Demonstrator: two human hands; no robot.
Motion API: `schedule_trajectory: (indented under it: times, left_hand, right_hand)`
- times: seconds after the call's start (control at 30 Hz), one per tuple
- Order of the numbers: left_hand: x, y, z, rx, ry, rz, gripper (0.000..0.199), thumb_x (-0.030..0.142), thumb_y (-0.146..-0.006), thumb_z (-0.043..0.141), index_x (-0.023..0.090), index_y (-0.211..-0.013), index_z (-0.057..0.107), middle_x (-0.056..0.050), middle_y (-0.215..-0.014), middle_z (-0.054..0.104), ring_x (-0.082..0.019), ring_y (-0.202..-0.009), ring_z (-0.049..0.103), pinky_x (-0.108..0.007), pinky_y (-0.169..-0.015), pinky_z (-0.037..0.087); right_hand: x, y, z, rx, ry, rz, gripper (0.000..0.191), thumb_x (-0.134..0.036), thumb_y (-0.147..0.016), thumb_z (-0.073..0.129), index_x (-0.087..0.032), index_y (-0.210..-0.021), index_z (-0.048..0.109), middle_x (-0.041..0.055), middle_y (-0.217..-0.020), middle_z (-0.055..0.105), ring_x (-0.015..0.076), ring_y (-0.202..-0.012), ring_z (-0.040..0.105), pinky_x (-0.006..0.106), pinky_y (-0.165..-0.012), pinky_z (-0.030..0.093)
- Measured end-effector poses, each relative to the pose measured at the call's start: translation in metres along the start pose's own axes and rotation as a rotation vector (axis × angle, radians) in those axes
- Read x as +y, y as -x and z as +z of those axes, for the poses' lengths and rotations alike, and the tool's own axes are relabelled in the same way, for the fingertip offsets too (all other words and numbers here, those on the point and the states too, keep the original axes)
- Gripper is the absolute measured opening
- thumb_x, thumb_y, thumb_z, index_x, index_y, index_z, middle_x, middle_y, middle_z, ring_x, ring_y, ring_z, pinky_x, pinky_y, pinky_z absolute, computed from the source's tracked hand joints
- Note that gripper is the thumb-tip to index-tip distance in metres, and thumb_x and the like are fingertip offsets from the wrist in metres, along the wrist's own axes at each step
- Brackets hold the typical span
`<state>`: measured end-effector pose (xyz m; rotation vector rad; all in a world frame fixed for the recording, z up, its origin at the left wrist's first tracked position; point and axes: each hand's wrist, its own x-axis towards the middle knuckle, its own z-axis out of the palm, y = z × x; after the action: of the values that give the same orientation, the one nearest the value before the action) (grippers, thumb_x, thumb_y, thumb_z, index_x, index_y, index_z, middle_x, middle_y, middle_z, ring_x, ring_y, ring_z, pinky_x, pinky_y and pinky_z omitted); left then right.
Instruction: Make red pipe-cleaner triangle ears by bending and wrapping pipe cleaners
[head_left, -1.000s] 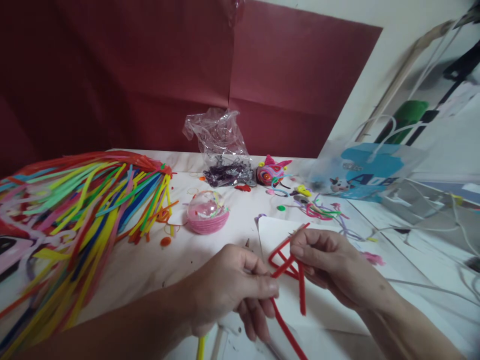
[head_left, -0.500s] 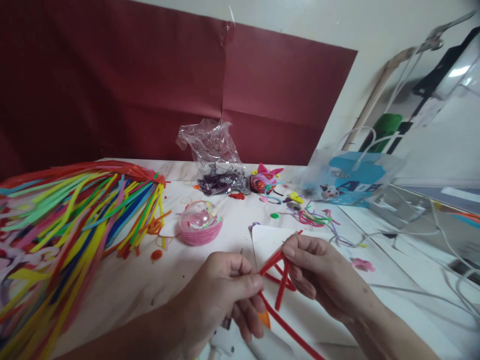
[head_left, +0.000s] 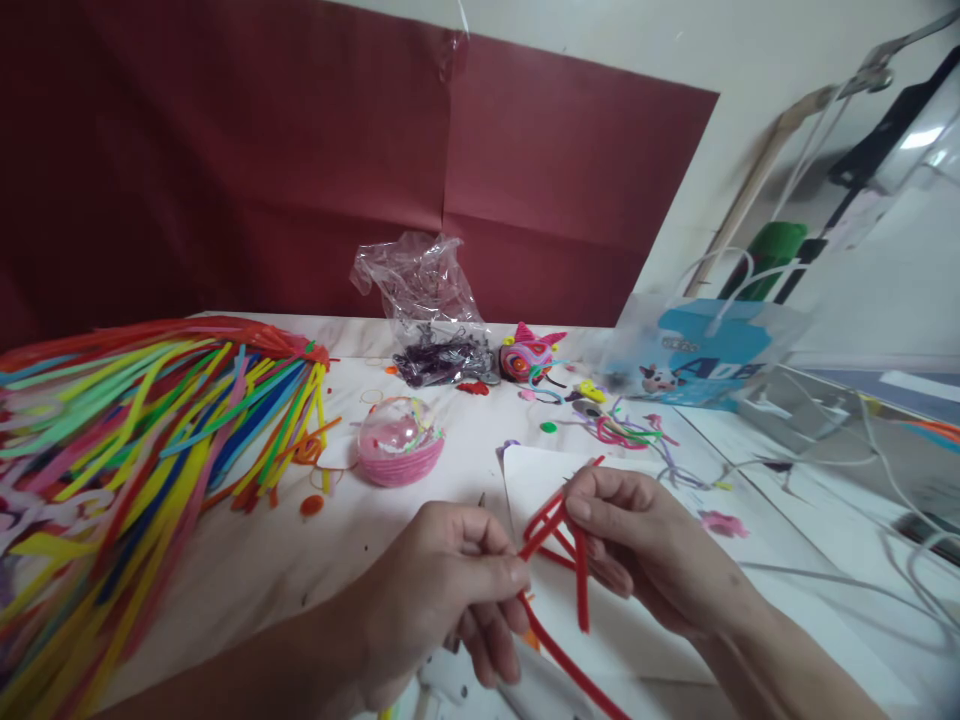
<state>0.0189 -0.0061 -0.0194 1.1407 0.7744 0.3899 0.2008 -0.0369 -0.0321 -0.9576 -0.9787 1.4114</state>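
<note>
Between my two hands is a red pipe cleaner (head_left: 582, 590), bent into several angled lengths above a white sheet of paper. My left hand (head_left: 457, 585) pinches it between thumb and forefinger, and a long tail hangs down from there to the bottom edge. The folded part is gripped by the fingertips of my right hand (head_left: 637, 530), with a short end sticking up past them. Under my left hand lies a white tool (head_left: 540, 685), partly hidden, with something orange beside it. A clear plastic ball (head_left: 401, 445), its lower half wrapped in pink, rests beyond my left hand.
Bundled coloured pipe cleaners (head_left: 172, 420) cover the left side. At the back stand a plastic bag (head_left: 442, 320) of dark pieces and a pink fish-like figure (head_left: 527, 355). Loose scraps (head_left: 622, 430), a blue gift bag (head_left: 705, 350) and cables (head_left: 825, 580) lie to the right.
The folded red pipe cleaner has turned a little between my fingers. Its short hanging end has swung to the right, and a loop shows more openly. Both hands keep their grip.
</note>
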Motion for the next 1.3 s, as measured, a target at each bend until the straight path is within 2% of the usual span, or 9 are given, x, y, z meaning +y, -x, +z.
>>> schedule_trajectory:
  times: [0.17,0.4,0.5,0.63,0.8,0.93,1.03,1.2,1.3]
  left_hand:
    - [0.003,0.001,0.000,0.065,0.077,0.053,0.016,0.027,-0.066,0.059,0.015,-0.061,0.050,0.002,-0.053,0.059,-0.007,-0.036,0.051,-0.017,-0.036,0.033]
    - [0.002,0.000,-0.001,0.049,0.122,0.075,0.016,0.024,-0.069,0.059,0.014,-0.060,0.051,0.001,-0.052,0.059,-0.007,-0.035,0.051,-0.016,-0.035,0.035]
    - [0.002,-0.001,-0.003,0.043,0.135,0.084,0.016,0.023,-0.071,0.058,0.014,-0.060,0.052,0.001,-0.052,0.059,-0.007,-0.035,0.051,-0.016,-0.035,0.035]
    - [0.006,-0.002,-0.004,0.129,0.251,0.175,0.014,0.017,-0.073,0.056,0.013,-0.060,0.054,0.000,-0.050,0.058,-0.007,-0.038,0.053,-0.017,-0.038,0.039]
    - [0.007,-0.005,-0.005,0.236,0.432,0.281,0.013,0.012,-0.077,0.054,0.011,-0.064,0.056,-0.001,-0.055,0.061,-0.008,-0.046,0.056,-0.016,-0.044,0.041]
    - [0.004,-0.007,-0.003,0.270,0.459,0.322,0.011,0.012,-0.077,0.055,0.012,-0.066,0.055,-0.002,-0.058,0.062,-0.008,-0.049,0.058,-0.017,-0.047,0.042]
    - [0.001,-0.007,0.001,0.226,0.444,0.298,0.010,0.016,-0.075,0.058,0.013,-0.066,0.055,-0.001,-0.058,0.062,-0.009,-0.048,0.058,-0.018,-0.047,0.042]
    - [0.002,-0.002,0.000,0.020,0.241,0.133,0.018,0.029,-0.068,0.066,0.012,-0.072,0.059,-0.001,-0.064,0.061,-0.011,-0.048,0.059,-0.020,-0.047,0.041]
    - [0.009,0.001,-0.004,0.031,0.187,0.135,0.033,0.044,-0.071,0.061,0.013,-0.082,0.060,-0.004,-0.069,0.064,-0.012,-0.054,0.060,-0.022,-0.050,0.042]
  right_hand:
    - [-0.002,0.001,0.000,0.015,0.016,-0.026,0.025,-0.027,-0.068,0.075,-0.012,-0.056,0.059,-0.0030,-0.038,0.054,0.0010,-0.027,0.035,0.012,-0.029,0.021]
    - [-0.001,0.000,0.003,0.024,-0.016,-0.031,0.024,-0.027,-0.066,0.076,-0.012,-0.056,0.060,-0.0022,-0.041,0.056,0.0025,-0.029,0.041,0.012,-0.031,0.028]
    - [0.000,-0.002,0.002,0.001,-0.019,-0.022,0.023,-0.030,-0.067,0.075,-0.012,-0.060,0.062,-0.0017,-0.044,0.057,0.0027,-0.030,0.041,0.012,-0.031,0.030]
    - [0.003,-0.005,-0.001,0.014,0.028,-0.026,0.015,-0.026,-0.067,0.076,-0.014,-0.071,0.068,-0.0017,-0.049,0.060,0.0032,-0.033,0.044,0.012,-0.032,0.033]
    - [0.011,-0.001,0.000,-0.057,0.088,-0.097,0.021,-0.021,-0.063,0.079,-0.018,-0.083,0.072,0.0024,-0.064,0.068,0.0099,-0.048,0.059,0.019,-0.046,0.048]
    - [0.012,0.003,0.005,-0.096,0.012,-0.204,0.021,-0.025,-0.069,0.075,-0.020,-0.089,0.074,0.0063,-0.072,0.073,0.0127,-0.058,0.064,0.021,-0.057,0.051]
    - [0.010,0.001,0.007,-0.046,-0.086,-0.213,0.011,-0.025,-0.073,0.072,-0.018,-0.081,0.074,0.0041,-0.068,0.072,0.0105,-0.056,0.063,0.018,-0.057,0.050]
    - [-0.001,-0.002,0.000,0.003,-0.092,-0.161,0.012,-0.028,-0.072,0.072,-0.016,-0.073,0.071,0.0043,-0.066,0.070,0.0112,-0.047,0.062,0.019,-0.048,0.048]
    - [-0.009,-0.001,-0.004,-0.030,-0.037,-0.107,0.014,-0.028,-0.072,0.072,-0.015,-0.070,0.069,0.0030,-0.055,0.067,0.0098,-0.040,0.057,0.017,-0.039,0.042]
